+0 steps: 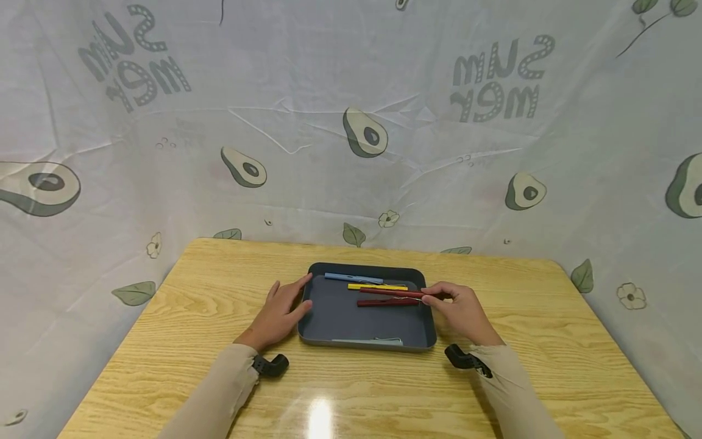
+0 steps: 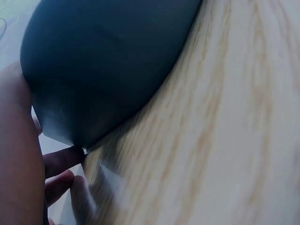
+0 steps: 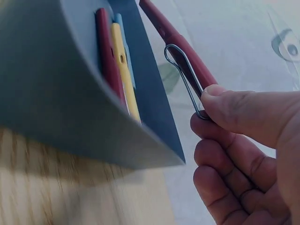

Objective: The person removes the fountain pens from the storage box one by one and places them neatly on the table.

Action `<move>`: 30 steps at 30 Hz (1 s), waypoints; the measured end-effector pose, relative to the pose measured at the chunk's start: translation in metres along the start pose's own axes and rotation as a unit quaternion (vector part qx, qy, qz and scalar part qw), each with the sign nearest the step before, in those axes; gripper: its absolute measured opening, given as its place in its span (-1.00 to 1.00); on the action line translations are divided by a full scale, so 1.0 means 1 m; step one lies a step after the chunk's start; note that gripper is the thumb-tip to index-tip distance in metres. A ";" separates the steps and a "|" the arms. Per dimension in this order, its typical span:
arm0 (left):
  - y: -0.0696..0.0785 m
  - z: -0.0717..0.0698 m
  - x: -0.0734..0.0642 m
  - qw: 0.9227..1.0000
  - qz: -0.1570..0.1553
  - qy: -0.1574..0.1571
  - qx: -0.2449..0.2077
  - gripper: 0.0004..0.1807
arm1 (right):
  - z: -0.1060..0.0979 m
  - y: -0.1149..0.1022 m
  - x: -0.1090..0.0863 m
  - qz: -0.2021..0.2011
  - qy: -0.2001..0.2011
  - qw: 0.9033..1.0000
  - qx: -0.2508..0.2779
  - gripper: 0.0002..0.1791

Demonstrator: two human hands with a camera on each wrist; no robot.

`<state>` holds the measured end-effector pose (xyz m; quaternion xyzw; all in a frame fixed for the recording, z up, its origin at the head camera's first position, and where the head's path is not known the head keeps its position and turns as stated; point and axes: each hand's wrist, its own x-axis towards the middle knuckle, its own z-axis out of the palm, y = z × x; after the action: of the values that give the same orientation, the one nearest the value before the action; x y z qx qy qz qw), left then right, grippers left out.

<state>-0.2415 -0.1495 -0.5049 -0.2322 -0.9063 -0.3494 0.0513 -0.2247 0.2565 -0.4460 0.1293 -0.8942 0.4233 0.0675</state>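
A dark grey rectangular tray sits on the wooden table. My left hand holds its left side, thumb over the rim; in the left wrist view, fingers touch the wall's lower edge. Thumb and fingers of my right hand pinch a dark red pen at its capped end, beside the wire clip. That pen slants above the tray's right rim in the right wrist view. Inside the tray lie another dark red pen, a yellow pen and a blue pen.
A pale blue-grey pen lies along the tray's near wall, partly hidden by it. Wooden table surrounds the tray. Behind the table hangs a white cloth printed with avocados. Each wrist carries a black camera mount.
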 end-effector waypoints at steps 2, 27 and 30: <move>0.000 0.000 0.000 1.000 0.000 0.001 -0.003 -0.34 | -0.004 0.003 -0.001 0.002 0.007 1.000 -0.004 -0.86; 0.002 -0.002 0.000 1.000 0.013 0.017 -0.009 -0.45 | -0.013 0.011 -0.001 0.016 0.018 1.000 0.006 -0.80; 0.002 -0.002 0.000 1.000 0.006 0.010 -0.007 -0.44 | -0.013 0.013 -0.001 0.019 0.021 1.000 0.004 -0.81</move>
<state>-0.2405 -0.1496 -0.5026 -0.2343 -0.9018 -0.3579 0.0611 -0.2277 0.2746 -0.4477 0.1034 -0.8930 0.4311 0.0779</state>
